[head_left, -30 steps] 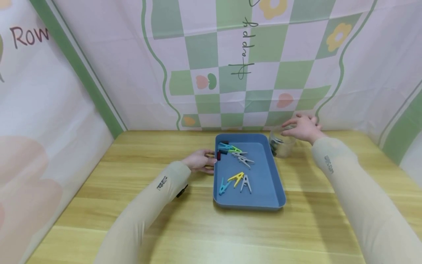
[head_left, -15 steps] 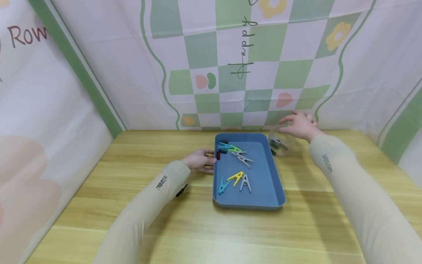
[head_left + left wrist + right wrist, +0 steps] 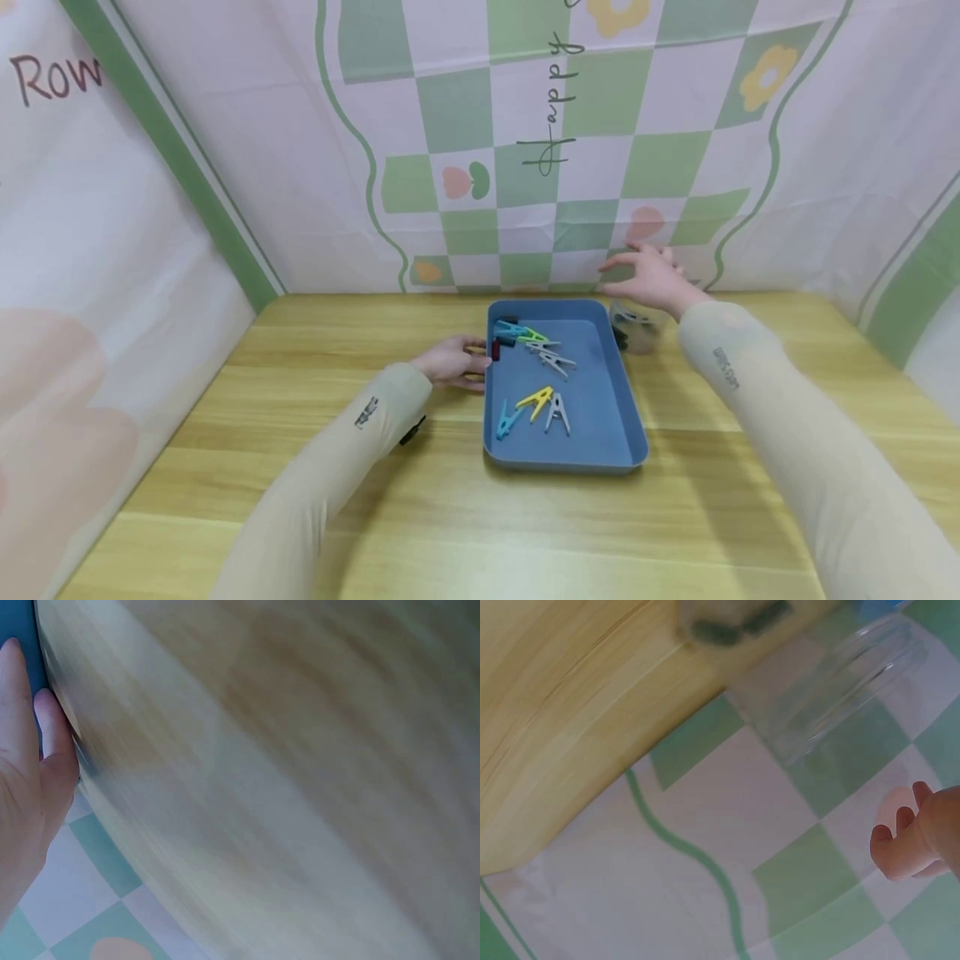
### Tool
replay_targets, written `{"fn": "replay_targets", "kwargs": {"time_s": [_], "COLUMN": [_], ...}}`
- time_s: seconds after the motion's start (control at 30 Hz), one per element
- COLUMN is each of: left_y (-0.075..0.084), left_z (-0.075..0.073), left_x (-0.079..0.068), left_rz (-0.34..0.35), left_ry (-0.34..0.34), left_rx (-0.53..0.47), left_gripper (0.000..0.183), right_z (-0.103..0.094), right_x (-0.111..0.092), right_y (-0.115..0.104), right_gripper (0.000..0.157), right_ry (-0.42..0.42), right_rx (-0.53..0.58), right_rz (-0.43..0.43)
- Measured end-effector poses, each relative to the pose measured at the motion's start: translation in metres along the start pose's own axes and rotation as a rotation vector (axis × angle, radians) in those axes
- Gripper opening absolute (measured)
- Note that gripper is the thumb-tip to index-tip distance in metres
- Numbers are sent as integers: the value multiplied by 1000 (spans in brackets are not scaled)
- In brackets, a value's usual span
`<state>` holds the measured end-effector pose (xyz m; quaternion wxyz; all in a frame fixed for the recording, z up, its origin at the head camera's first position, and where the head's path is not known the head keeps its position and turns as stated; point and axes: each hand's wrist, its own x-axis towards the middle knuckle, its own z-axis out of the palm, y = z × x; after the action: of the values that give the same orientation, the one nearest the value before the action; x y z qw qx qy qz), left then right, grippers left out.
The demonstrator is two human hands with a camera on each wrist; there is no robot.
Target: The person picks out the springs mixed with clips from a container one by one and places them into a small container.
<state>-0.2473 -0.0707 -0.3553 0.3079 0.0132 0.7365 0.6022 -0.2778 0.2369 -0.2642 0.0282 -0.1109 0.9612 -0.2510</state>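
Note:
A blue tray point(image 3: 600, 392) lies on the table, with my left hand point(image 3: 452, 362) touching its left side, fingers mostly straight. In the left wrist view that hand point(image 3: 34, 765) lies along the blue wall. Inside the tray are several clothespins: a yellow one point(image 3: 537, 402), a light-blue one point(image 3: 507, 419), a grey one point(image 3: 557, 412), and more near the back left. My right hand point(image 3: 651, 277) hovers above and behind a clear tub point(image 3: 643, 329), fingers loosely bent, with nothing visible in them. Dark pieces and something grey show inside the tub.
A dark red piece point(image 3: 496, 349) and black pieces point(image 3: 509, 320) lie in the tray's back left corner. A patterned cloth point(image 3: 525, 183) hangs behind the wooden table point(image 3: 337, 333). A small black object point(image 3: 412, 430) shows below the left sleeve.
My right hand has moved left and up, from the tub's mouth towards the tray's back right corner. The left hand and the clothespins have stayed put.

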Motion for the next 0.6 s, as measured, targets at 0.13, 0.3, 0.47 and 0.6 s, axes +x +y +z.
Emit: {"fn": "replay_targets", "kwargs": {"time_s": [0.13,0.3,0.47,0.6], "left_y": [0,0,0,-1], "left_z": [0,-1,-1,-2], "left_x": [0,0,0,1], "left_rz": [0,2,1,3], "left_ry": [-5,-5,-13,-13], "left_rx": [-4,-2,-1,-2], "left_gripper": [55,55,56,56], "right_z": [6,13,21,29], "right_x": [2,6,10,12], "right_y": [-11,-24,-34,-42], "right_gripper": [48,46,43,41], "right_ry": [10,-1,-14,-34], "right_rx": [11,28,39,44], "right_rz": [-24,-40,-48,-56]}}
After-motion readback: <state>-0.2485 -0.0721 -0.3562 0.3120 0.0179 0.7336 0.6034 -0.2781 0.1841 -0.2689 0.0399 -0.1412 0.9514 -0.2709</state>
